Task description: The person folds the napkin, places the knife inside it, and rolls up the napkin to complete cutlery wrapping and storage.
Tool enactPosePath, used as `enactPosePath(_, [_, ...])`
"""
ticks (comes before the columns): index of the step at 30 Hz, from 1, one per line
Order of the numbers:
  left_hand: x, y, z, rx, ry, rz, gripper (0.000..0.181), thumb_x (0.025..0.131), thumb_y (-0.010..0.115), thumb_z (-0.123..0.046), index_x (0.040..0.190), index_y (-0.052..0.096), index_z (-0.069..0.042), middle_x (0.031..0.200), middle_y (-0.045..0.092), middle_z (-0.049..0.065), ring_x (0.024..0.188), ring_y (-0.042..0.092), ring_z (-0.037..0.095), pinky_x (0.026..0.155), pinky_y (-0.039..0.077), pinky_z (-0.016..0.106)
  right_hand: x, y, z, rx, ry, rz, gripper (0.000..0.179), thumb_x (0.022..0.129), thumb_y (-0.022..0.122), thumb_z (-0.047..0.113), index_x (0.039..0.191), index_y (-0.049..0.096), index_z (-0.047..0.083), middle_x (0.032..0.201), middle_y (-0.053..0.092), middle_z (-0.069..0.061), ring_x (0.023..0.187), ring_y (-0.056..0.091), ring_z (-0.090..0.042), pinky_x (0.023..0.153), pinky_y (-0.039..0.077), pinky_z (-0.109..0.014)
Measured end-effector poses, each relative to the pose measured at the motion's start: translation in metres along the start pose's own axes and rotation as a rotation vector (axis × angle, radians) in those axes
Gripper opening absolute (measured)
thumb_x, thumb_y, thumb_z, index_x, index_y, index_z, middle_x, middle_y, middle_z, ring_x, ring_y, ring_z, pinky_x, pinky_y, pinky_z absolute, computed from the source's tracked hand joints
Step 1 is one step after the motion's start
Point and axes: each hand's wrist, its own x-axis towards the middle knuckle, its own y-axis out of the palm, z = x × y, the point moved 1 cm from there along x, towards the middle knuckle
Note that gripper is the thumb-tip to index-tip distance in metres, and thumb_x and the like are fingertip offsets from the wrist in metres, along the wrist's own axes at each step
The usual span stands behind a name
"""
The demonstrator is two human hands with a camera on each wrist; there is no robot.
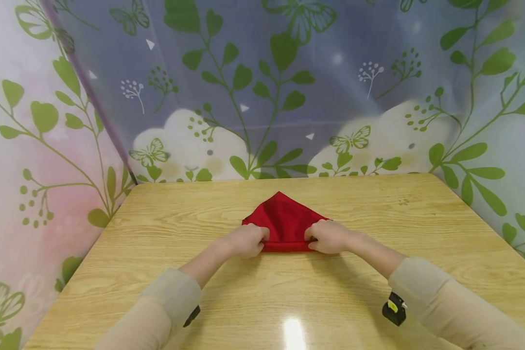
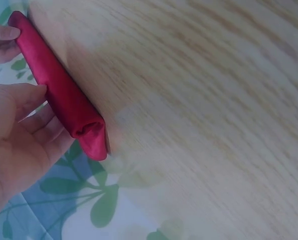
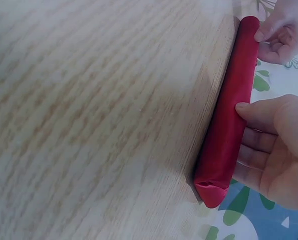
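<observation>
A red cloth (image 1: 284, 218) lies on the wooden table, its pointed corner facing away and its near edge folded over into a thick, straight band. My left hand (image 1: 248, 240) grips the left part of that band, and my right hand (image 1: 330, 236) holds the right part. In the left wrist view the band of red cloth (image 2: 63, 90) looks like a soft roll, with the left thumb on its near side and the other fingers behind. The right wrist view shows the right hand (image 3: 276, 150) pinching the same roll of cloth (image 3: 226, 125). Some fingertips are hidden.
The light wooden table (image 1: 179, 209) extends around the cloth on all sides. Behind it hangs a curtain (image 1: 253, 97) printed with leaves and butterflies, and similar fabric borders the left and right sides. A black device (image 1: 394, 308) is strapped beneath the right sleeve.
</observation>
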Motion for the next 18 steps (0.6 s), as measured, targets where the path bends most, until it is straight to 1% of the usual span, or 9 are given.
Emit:
enactPosePath(3, [0.001,0.000,0.000,0.004,0.001,-0.011,0.013,0.087,0.056,-0.002,0.096,0.063,-0.006,0.089,0.062,0.004,0.084,0.058,0.018,0.080,0.048,0.033,0.001,0.000,-0.002,0.003,-0.009,0.003,0.010,0.083,0.064,0.007,0.092,0.070,0.004,0.087,0.065,-0.002,0.083,0.060,-0.019,0.074,0.048,-0.034])
enactPosePath(5, [0.002,0.001,0.000,0.030,0.015,-0.043,0.014,0.085,0.056,-0.001,0.096,0.065,-0.005,0.091,0.063,0.005,0.088,0.058,0.020,0.081,0.047,0.033,0.002,0.000,-0.003,0.002,-0.014,-0.006,0.010,0.083,0.064,0.006,0.091,0.070,0.004,0.086,0.064,-0.001,0.083,0.059,-0.019,0.075,0.048,-0.034])
enactPosePath(8, [0.002,0.003,-0.002,0.120,0.039,-0.106,0.012,0.082,0.057,0.000,0.084,0.066,-0.006,0.084,0.059,0.006,0.084,0.056,0.022,0.074,0.047,0.030,0.003,0.000,-0.004,-0.007,-0.016,-0.016,0.009,0.083,0.064,0.006,0.090,0.070,0.004,0.085,0.064,-0.001,0.082,0.059,-0.018,0.075,0.047,-0.033])
enactPosePath(10, [0.003,0.005,-0.005,0.196,0.050,-0.143,0.010,0.080,0.058,0.000,0.075,0.064,-0.007,0.076,0.054,0.005,0.077,0.054,0.022,0.068,0.045,0.028,0.004,0.000,-0.005,0.002,0.004,-0.011,0.009,0.084,0.064,0.006,0.090,0.071,0.005,0.085,0.066,0.000,0.083,0.060,-0.018,0.076,0.048,-0.033])
enactPosePath(12, [0.002,0.006,-0.008,0.275,0.055,-0.165,0.010,0.078,0.060,-0.002,0.070,0.059,-0.008,0.071,0.051,0.004,0.071,0.052,0.021,0.063,0.044,0.027,0.005,0.000,-0.005,0.011,0.030,0.000,0.010,0.084,0.064,0.006,0.091,0.071,0.005,0.087,0.067,0.000,0.084,0.061,-0.018,0.076,0.048,-0.033])
enactPosePath(15, [0.002,0.009,-0.013,0.363,0.051,-0.177,0.009,0.078,0.063,-0.004,0.073,0.056,-0.008,0.070,0.052,0.005,0.069,0.054,0.021,0.063,0.045,0.029,0.005,-0.001,-0.004,0.042,0.075,0.014,0.010,0.084,0.064,0.008,0.091,0.070,0.005,0.086,0.066,0.000,0.081,0.061,-0.017,0.073,0.048,-0.033])
enactPosePath(18, [0.001,0.012,-0.017,0.421,0.053,-0.200,0.006,0.079,0.064,-0.009,0.078,0.058,-0.008,0.074,0.054,0.005,0.070,0.055,0.021,0.062,0.047,0.030,0.005,-0.002,-0.003,0.050,0.093,0.018,0.007,0.084,0.065,0.009,0.089,0.069,0.007,0.082,0.064,0.003,0.074,0.058,-0.014,0.068,0.047,-0.032])
